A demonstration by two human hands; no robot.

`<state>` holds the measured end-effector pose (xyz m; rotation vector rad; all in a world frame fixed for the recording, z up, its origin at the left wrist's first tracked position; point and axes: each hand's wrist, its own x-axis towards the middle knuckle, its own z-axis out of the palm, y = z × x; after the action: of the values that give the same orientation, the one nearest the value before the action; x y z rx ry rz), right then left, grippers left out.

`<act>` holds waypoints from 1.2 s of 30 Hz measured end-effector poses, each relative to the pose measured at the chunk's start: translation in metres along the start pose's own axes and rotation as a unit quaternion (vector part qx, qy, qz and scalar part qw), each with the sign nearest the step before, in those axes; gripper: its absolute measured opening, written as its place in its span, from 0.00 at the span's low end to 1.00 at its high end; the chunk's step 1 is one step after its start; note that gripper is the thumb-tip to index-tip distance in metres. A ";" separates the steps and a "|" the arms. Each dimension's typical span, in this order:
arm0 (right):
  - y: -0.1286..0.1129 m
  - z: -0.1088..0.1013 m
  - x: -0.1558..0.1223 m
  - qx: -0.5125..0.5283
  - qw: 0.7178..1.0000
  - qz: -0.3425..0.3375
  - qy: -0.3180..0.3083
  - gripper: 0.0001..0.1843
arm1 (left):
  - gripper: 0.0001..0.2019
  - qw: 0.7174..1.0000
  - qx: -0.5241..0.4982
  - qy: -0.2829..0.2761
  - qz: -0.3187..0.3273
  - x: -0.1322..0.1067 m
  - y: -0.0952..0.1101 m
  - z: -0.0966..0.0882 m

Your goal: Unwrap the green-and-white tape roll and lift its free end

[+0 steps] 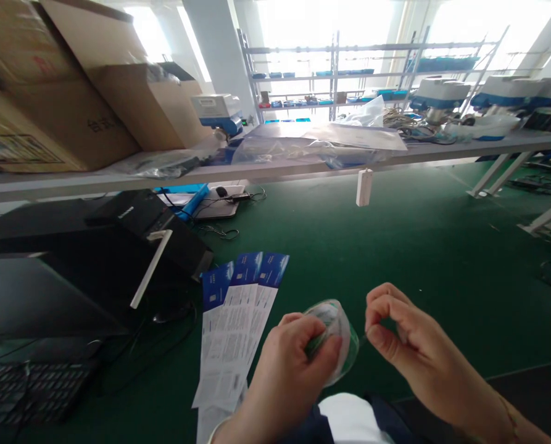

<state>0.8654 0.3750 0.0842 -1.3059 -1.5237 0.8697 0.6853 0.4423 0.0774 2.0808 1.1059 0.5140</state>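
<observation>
My left hand is wrapped round a roll of clear tape, thumb and fingers gripping its ring from the near side. Just right of the roll, my right hand is closed in a pinch. A faint clear strip of tape seems to run from the roll to those fingertips, though little of it shows. To the left of my hands lie three long printed leaflets with blue tops, fanned out and overlapping on the green tabletop.
A keyboard, a monitor and a black computer case stand on the left. Overhead, a shelf carries cardboard boxes, plastic bags and blue-and-white devices. A small white box hangs at its edge.
</observation>
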 end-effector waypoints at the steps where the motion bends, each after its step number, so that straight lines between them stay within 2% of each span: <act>1: 0.003 -0.004 -0.001 0.004 1.000 0.015 0.006 0.10 | 0.15 0.997 -0.067 -0.010 -0.033 0.000 -0.003 -0.002; 3: 0.007 -0.011 -0.002 0.017 0.999 0.039 0.005 0.11 | 0.15 0.973 -0.216 -0.047 -0.073 -0.001 -0.010 -0.004; 4: 0.008 -0.013 -0.003 0.025 0.999 0.044 0.000 0.11 | 0.16 0.955 -0.280 -0.061 -0.072 -0.002 -0.014 -0.003; 6: 0.008 -0.017 -0.004 0.041 0.998 0.041 -0.011 0.12 | 0.16 0.932 -0.358 -0.055 -0.031 -0.003 -0.021 0.000; 8: 0.008 -0.020 -0.006 0.062 0.997 0.034 -0.013 0.12 | 0.15 0.932 -0.357 -0.010 0.059 -0.004 -0.023 0.001; 10: 0.008 -0.023 -0.006 0.092 0.995 0.030 -0.008 0.12 | 0.14 0.944 -0.275 0.040 0.176 -0.007 -0.021 0.001; 12: 0.006 -0.025 -0.005 0.127 0.991 0.028 -0.010 0.12 | 0.11 0.939 -0.116 0.082 0.313 -0.009 -0.015 -0.002; 14: 0.002 -0.025 -0.002 0.134 0.990 0.034 -0.026 0.12 | 0.09 0.897 0.066 0.113 0.423 -0.013 -0.008 -0.005; 16: -0.005 -0.022 0.002 0.095 0.993 0.037 -0.051 0.11 | 0.10 0.841 0.199 0.139 0.484 -0.015 -0.001 -0.006; 18: -0.014 -0.016 0.007 -0.003 0.998 0.016 -0.062 0.08 | 0.11 0.807 0.265 0.140 0.509 -0.016 0.005 -0.007; 20: -0.021 -0.008 0.010 -0.161 0.985 -0.027 -0.056 0.05 | 0.11 0.789 0.298 0.130 0.522 -0.016 0.009 -0.006; 21: -0.023 -0.003 0.011 -0.253 0.965 -0.052 -0.047 0.05 | 0.11 0.783 0.307 0.128 0.525 -0.016 0.011 -0.005; 23: -0.024 0.007 0.013 -0.415 0.903 -0.107 -0.030 0.06 | 0.11 0.778 0.314 0.125 0.530 -0.015 0.014 -0.003; 25: -0.020 0.016 0.015 -0.513 0.846 -0.143 -0.020 0.06 | 0.11 0.782 0.316 0.116 0.524 -0.014 0.015 0.001; 26: -0.018 0.021 0.015 -0.540 0.827 -0.153 -0.016 0.06 | 0.10 0.787 0.318 0.107 0.518 -0.014 0.016 0.003; 28: -0.013 0.028 0.017 -0.566 0.810 -0.153 -0.015 0.06 | 0.09 0.798 0.318 0.090 0.504 -0.015 0.016 0.005; 31: -0.010 0.031 0.019 -0.557 0.817 -0.149 -0.014 0.06 | 0.09 0.805 0.315 0.086 0.496 -0.015 0.016 0.007; 33: -0.008 0.026 0.022 -0.525 0.838 -0.150 -0.008 0.11 | 0.09 0.807 0.311 0.093 0.494 -0.014 0.016 0.004; 34: -0.007 0.021 0.024 -0.490 0.859 -0.150 -0.008 0.14 | 0.10 0.812 0.300 0.099 0.491 -0.014 0.015 0.001; 36: -0.006 0.009 0.026 -0.374 0.915 -0.149 0.009 0.17 | 0.12 0.848 0.235 0.110 0.462 -0.013 0.012 -0.005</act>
<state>0.8546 0.3998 0.0916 -1.5240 -2.0734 0.0495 0.6811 0.4292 0.0896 3.0132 0.2470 1.0266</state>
